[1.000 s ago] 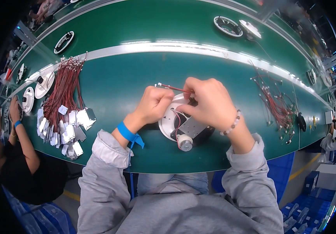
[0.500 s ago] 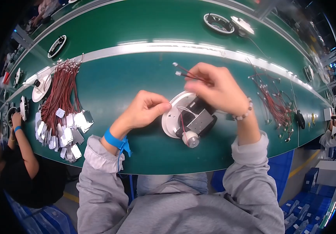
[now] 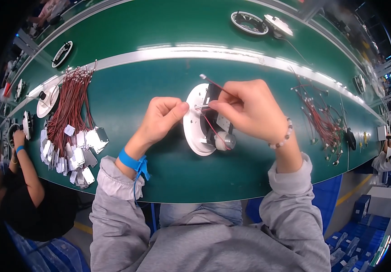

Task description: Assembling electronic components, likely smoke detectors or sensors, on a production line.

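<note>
In front of me a white round fixture point(image 3: 196, 136) stands tilted on edge on the bench, with a metal bracket, black parts and a small white-and-silver cylinder point(image 3: 225, 141) on its right side. My left hand point(image 3: 158, 121) pinches the disc's left rim between thumb and fingers. Over the fixture's right side, my right hand point(image 3: 254, 110) is closed on a dark red wire lead point(image 3: 218, 85), whose white plug end points up and left. A thin red wire point(image 3: 211, 126) runs from the disc's middle toward the cylinder. My right fingers partly hide the bracket and black parts.
At left lies a thick bundle of red-brown wires point(image 3: 70, 102) with silver-white plates point(image 3: 75, 156), beside another white disc point(image 3: 48, 102). Loose wire leads point(image 3: 319, 120) lie at right. A ring point(image 3: 249, 23) and a fixture point(image 3: 278, 26) sit beyond the white rail. A co-worker's arm point(image 3: 27, 170) is at far left.
The fixture has shifted away from me and slightly left, and its disc now stands more edge-on. My left hand moved with it. My right hand has come down closer to the fixture's middle.
</note>
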A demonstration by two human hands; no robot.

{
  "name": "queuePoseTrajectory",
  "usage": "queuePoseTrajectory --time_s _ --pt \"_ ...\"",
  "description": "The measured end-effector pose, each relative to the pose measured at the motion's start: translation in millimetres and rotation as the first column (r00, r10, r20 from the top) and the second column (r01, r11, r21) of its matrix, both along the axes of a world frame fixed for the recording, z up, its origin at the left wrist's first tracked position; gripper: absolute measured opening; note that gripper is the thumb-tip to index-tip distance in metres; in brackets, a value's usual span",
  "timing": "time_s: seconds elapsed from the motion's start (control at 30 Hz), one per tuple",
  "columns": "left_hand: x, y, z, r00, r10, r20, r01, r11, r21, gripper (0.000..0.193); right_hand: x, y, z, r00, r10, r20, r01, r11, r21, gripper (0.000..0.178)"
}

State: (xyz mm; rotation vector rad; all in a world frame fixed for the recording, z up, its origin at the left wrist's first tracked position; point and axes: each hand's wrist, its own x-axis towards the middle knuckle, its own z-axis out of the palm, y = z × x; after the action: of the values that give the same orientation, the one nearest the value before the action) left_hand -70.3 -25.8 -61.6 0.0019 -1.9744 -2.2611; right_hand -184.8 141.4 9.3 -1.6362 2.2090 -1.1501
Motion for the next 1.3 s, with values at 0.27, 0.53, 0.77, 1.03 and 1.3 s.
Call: queuePoseTrajectory --time_s 0.27,0.53,0.77,1.03,1.3 --pt "1 2 5 1.0 -0.018 -0.006 0.018 0.999 -0.031 0.031 3 0 -3 0.972 -0.103 -0.21 0.09 0.993 -0.071 0.018" --pt "1 -1 3 0.999 -0.051 0.004 0.051 0.999 0.005 0.029 13 -4 -5 0.938 -0.163 -0.304 0.132 0.984 -0.12 0.016" --pt "1 -7 1 0.987 -0.132 0.086 0.125 0.988 0.087 0.021 16 -6 -10 0.941 -0.126 -0.315 0.112 0.992 -0.063 0.014" --pt "0 0 5 0.99 -0.137 0.025 0.132 0.981 0.145 0.03 12 -10 -13 0.975 -0.143 -0.168 0.136 0.989 -0.052 0.014" --pt "-1 -3 -4 0.99 -0.137 0.024 0.133 0.984 0.118 0.033 26 -18 -27 0.97 -0.149 -0.194 0.121 0.982 -0.146 0.008"
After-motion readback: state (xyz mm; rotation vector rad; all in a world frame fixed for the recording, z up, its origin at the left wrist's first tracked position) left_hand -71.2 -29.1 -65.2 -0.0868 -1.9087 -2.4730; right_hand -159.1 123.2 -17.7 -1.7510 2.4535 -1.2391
